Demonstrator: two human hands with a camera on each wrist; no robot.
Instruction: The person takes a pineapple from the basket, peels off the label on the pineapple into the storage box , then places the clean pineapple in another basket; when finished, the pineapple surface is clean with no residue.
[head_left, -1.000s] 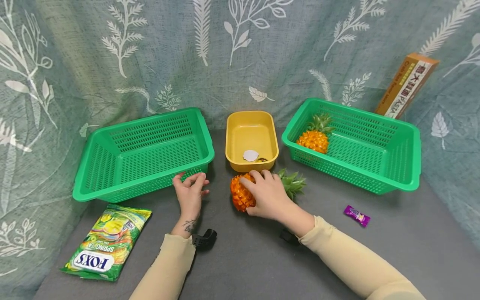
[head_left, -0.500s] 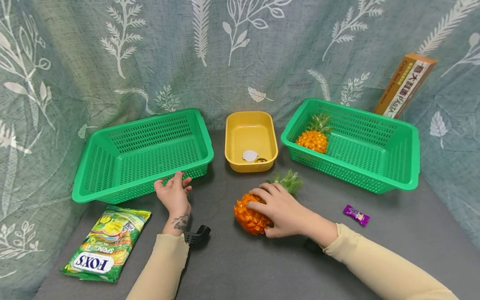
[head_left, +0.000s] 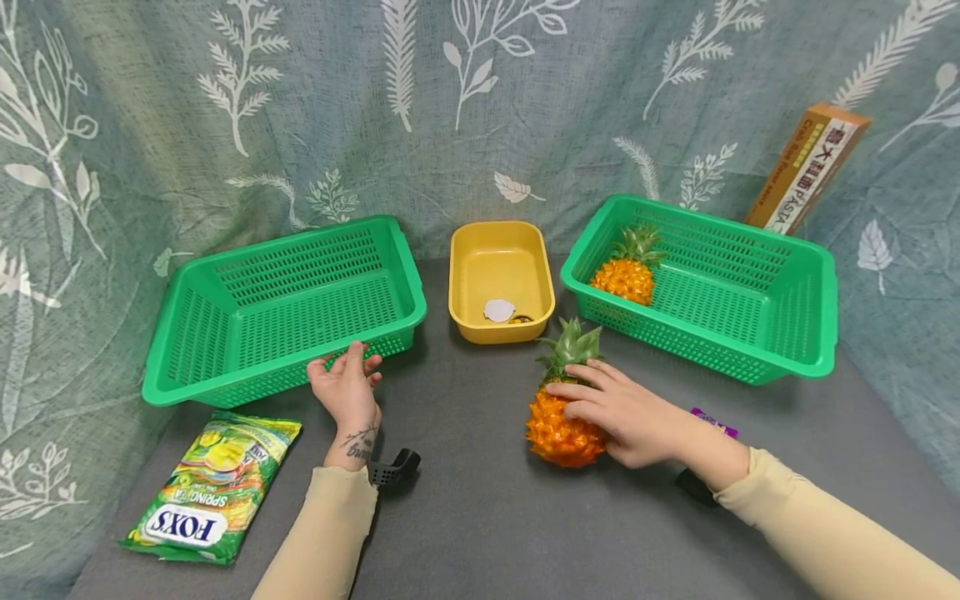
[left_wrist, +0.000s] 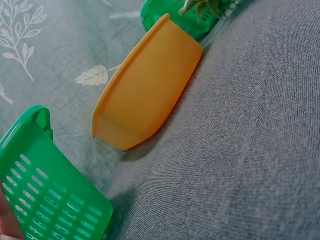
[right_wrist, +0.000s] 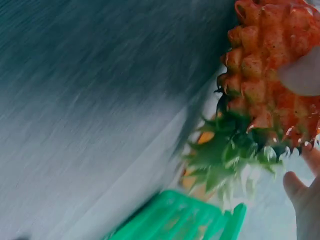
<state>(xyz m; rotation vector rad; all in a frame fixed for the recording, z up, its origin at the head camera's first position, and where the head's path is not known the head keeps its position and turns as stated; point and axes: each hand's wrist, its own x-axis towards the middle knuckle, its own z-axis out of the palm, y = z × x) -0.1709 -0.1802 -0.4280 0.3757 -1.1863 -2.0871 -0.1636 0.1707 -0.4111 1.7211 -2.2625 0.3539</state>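
My right hand (head_left: pixel 637 417) grips an orange pineapple (head_left: pixel 561 429) with green leaves, its crown pointing away from me. In the right wrist view the pineapple (right_wrist: pixel 270 70) fills the upper right, with fingers around it. The left hand (head_left: pixel 348 383), fingers loosely bent and holding nothing, is at the front wall of the left green basket (head_left: pixel 285 367); whether it touches the rim I cannot tell. A second pineapple (head_left: pixel 624 281) lies in the left end of the right green basket (head_left: pixel 705 342).
Between the baskets stands a yellow tub (head_left: pixel 501 333) with a white piece and a small dark item inside. A green FOX'S candy bag (head_left: pixel 213 487) lies at left. Partly behind my right arm is a purple wrapper (head_left: pixel 708 419). A pasta box (head_left: pixel 810 171) leans behind the right basket.
My right hand has brought the pineapple rightward and toward me, turning its crown from rightward to away from me. The left hand shifted left, then stayed put.
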